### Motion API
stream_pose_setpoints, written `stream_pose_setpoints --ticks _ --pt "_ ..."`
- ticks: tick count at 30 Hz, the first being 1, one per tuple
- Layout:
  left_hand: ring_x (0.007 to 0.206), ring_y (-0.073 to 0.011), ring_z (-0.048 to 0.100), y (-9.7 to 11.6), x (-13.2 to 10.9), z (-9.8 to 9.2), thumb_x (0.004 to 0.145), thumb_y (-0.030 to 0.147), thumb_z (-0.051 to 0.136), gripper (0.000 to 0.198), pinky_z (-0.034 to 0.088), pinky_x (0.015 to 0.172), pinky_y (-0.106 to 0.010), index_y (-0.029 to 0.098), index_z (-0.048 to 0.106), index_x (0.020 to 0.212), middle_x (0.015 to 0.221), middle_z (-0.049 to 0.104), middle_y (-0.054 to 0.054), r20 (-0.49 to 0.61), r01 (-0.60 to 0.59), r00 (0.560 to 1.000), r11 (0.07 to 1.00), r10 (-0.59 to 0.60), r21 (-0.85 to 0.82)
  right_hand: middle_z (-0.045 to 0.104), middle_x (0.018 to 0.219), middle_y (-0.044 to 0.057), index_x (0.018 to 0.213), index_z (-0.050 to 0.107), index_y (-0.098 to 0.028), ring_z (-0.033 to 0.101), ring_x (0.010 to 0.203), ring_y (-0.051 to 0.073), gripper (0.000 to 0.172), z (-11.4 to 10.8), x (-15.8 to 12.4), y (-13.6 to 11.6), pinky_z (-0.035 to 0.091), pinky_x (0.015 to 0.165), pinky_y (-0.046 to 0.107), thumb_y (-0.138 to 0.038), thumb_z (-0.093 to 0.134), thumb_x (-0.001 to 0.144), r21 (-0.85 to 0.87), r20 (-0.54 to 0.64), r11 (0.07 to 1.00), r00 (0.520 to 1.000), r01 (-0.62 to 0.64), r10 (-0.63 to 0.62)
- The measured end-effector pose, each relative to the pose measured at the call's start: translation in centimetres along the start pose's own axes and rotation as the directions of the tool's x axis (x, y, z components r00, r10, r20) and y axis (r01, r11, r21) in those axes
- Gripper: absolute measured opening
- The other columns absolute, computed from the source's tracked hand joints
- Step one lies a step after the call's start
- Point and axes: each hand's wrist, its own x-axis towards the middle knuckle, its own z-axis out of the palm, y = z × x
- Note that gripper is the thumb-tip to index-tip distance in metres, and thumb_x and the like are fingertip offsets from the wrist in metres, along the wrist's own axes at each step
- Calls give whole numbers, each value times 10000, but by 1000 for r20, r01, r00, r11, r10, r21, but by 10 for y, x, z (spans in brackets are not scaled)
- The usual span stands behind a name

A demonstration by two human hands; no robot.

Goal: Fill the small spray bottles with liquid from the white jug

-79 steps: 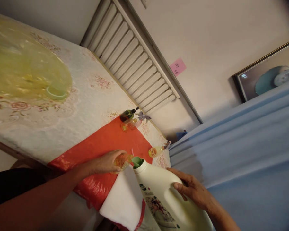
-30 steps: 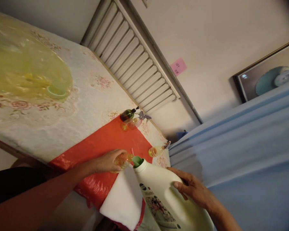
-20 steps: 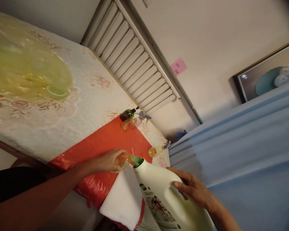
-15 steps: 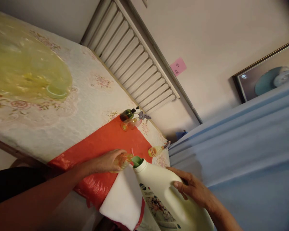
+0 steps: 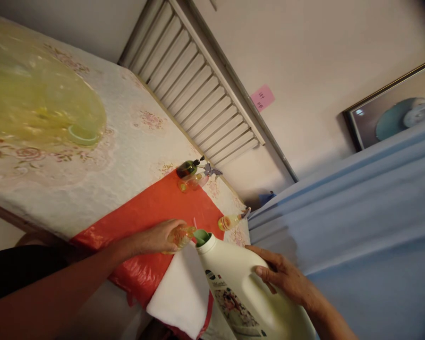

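At lower centre, I saw the left hand's (image 5: 163, 237) fingers wrapped round the small bottle (image 5: 183, 235), the right hand's (image 5: 285, 279) curled on the jug's (image 5: 233, 264) handle. Pouring seemed underway; the next move called for aligned mouths.

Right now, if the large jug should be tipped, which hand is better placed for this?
Probably the right hand: it grips the large jug, while the left hand is occupied, holding the small bottle close to the jug's green spout.
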Motion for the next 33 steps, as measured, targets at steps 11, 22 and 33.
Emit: stream_pose_setpoints --ticks 11,22,33 --pt "1162 -301 573 0 -1 0 664 290 654 524 488 874 -321 229 559 1176 1251 630 -70 14 13 1000 1000 -13 13 505 671 -19 1388 486 -159 412 517 93 693 0 -1 0 337 487 228 -581 577 847 0 6 1000 1000 -16 16" --pt "1176 -289 563 -4 1 1 652 283 650 511 476 897 -311 232 568 1154 1238 633 -53 -7 -9 1000 998 9 57 513 691 -11 1389 483 -152 412 515 90 704 0 0 -3 341 480 229 -589 571 845 -10 9 1000 1000 -11 11" --pt "1175 -284 548 -3 0 0 665 310 650 564 452 941 -338 239 518 1208 1271 604 -67 16 10 1000 998 -11 69 495 665 -14 1388 479 -130 405 505 93 756 0 0 -6 336 469 228 -627 568 824 -9 16 1000 1000 -14 14"
